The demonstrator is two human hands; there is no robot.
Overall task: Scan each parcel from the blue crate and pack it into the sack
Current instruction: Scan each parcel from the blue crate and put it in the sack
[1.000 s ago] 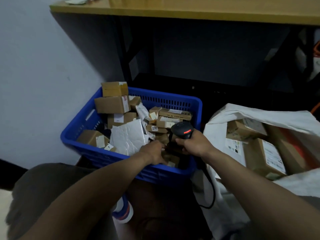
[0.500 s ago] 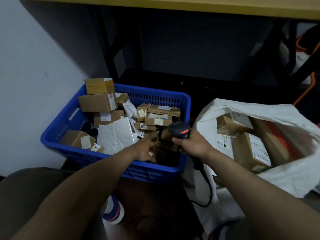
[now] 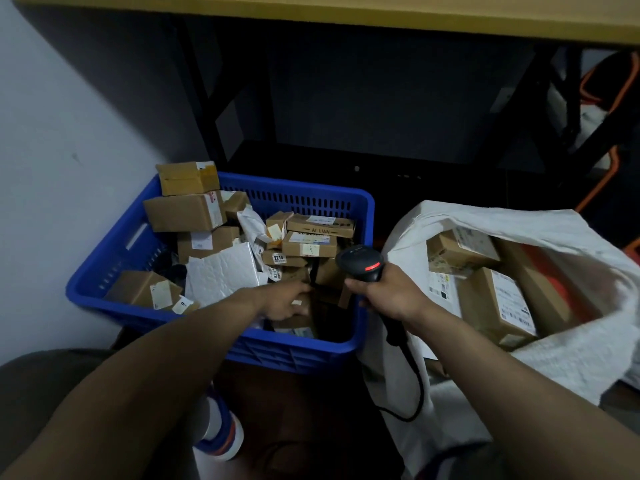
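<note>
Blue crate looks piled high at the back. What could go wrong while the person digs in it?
The brown cardboard box topping the stack sits above the back rim of the blue plastic crate; the left hand reaching in might jostle it out. The cable of the black handheld scanner loops below the right hand beside the white woven sack and could snag.

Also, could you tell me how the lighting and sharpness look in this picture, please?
Head view: dim overall; deep shadow under the yellow tabletop; the left hand in the blue crate looks slightly smeared; the barcode scanner in the right hand shows a sharp red light.
</note>
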